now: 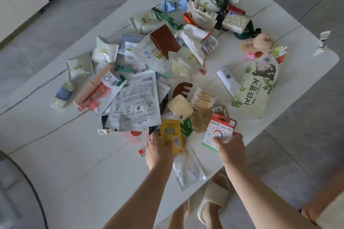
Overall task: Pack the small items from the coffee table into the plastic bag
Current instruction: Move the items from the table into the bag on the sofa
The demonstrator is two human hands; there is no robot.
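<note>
I stand at the near edge of the table (55, 154) with both hands on the closest packets, because those are the easiest to lift off the heap first. My left hand (158, 151) pinches a yellow sachet (172, 135) by its lower end, thumb on top and fingers curled beneath it. My right hand (229, 147) grips the lower corner of a red and white card pack (219, 129), fingers wrapped round its edge.

The rest of the small items lie spread loose over the middle and far side of the table: a large white sheet-mask packet (138, 100), a bundle of cotton swabs (202, 97), a brown comb (181, 88), a small bottle (63, 93) on its side at the left, black scissors (223, 0) at the far end, and a big green-printed pouch (258, 82) at the right. A white L'Oreal sachet (188, 171) lies just under my left wrist.

As for containers, I cannot see the plastic bag anywhere in view, so nothing looks packed yet. A small clear zip pouch (209, 43) near the middle holds some coloured bits I cannot make out.
</note>
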